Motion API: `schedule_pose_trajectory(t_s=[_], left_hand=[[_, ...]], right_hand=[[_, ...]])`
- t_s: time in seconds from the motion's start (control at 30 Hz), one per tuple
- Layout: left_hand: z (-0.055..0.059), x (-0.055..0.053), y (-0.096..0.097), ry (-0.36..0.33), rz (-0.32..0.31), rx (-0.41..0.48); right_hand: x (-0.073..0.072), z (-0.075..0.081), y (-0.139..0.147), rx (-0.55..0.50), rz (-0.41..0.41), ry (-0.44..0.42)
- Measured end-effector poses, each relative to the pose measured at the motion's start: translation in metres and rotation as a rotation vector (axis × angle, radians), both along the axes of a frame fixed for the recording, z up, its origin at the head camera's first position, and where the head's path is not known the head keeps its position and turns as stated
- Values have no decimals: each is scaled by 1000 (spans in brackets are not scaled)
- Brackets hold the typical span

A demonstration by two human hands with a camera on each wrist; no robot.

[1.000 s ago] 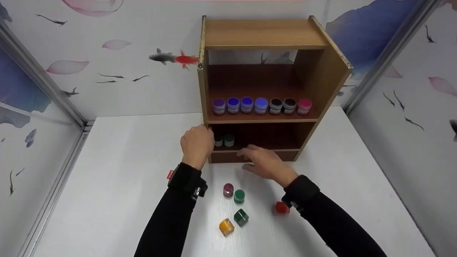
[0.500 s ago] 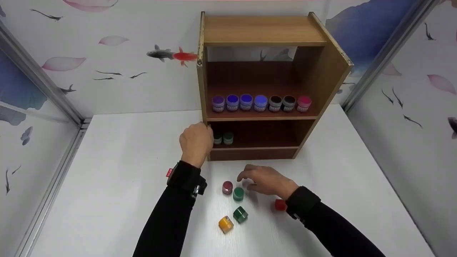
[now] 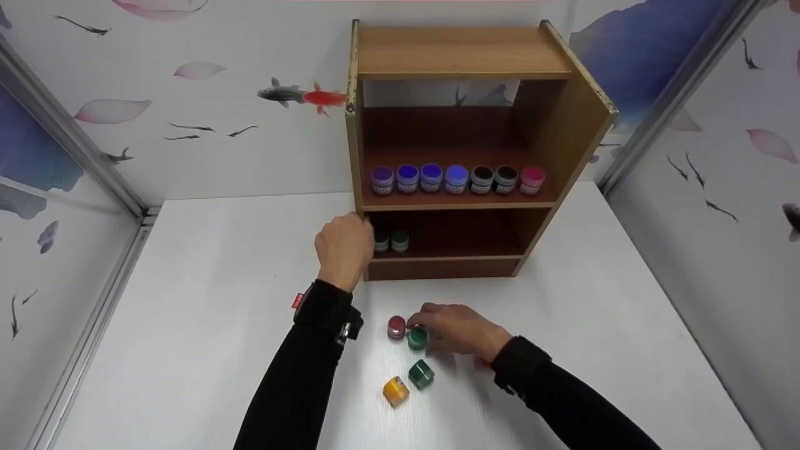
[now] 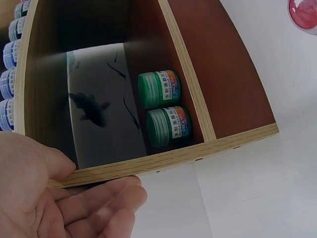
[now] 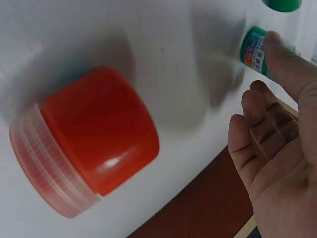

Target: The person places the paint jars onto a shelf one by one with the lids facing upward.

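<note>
My left hand (image 3: 344, 250) grips the left side panel of a small wooden shelf (image 3: 462, 55); in the left wrist view its thumb lies inside the panel edge and its fingers outside. My right hand (image 3: 459, 329) is at a green paint jar (image 3: 417, 339) standing on the table, with a finger round its far side and the thumb (image 5: 282, 62) against it in the right wrist view. Beside that jar stands a dark-red paint jar (image 3: 396, 327). Nearer lie a dark-green jar (image 3: 421, 374) and a yellow jar (image 3: 395, 392), both tipped over.
Purple, blue, dark and pink jars (image 3: 456, 180) line the upper shelf board. Two green jars (image 4: 166, 106) stand at the left of the lower compartment. A red jar (image 5: 101, 134) lies on its side under my right wrist. Patterned walls (image 3: 237, 150) enclose the white table (image 3: 219, 300).
My right hand has drawn back from the lower shelf compartment, come down to the table and reached the green jar. The left hand keeps its grip on the panel.
</note>
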State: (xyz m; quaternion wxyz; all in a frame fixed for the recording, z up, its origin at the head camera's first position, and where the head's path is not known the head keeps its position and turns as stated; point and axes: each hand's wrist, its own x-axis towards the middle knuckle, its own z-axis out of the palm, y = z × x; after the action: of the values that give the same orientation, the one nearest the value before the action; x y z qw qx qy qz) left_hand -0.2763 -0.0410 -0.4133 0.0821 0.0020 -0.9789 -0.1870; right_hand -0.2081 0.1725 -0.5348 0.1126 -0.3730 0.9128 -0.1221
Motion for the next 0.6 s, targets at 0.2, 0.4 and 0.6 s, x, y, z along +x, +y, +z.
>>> schedule_pose_trajectory(t_s=[0.2, 0.4, 0.6], left_hand=[[0, -1, 0, -11, 7, -13], [0, -1, 1, -1, 6, -8], [0, 0, 2, 13, -5, -16]], right_hand=[[0, 2, -2, 26, 48, 27], [0, 4, -4, 87, 120, 39], [0, 9, -5, 129, 146, 66]])
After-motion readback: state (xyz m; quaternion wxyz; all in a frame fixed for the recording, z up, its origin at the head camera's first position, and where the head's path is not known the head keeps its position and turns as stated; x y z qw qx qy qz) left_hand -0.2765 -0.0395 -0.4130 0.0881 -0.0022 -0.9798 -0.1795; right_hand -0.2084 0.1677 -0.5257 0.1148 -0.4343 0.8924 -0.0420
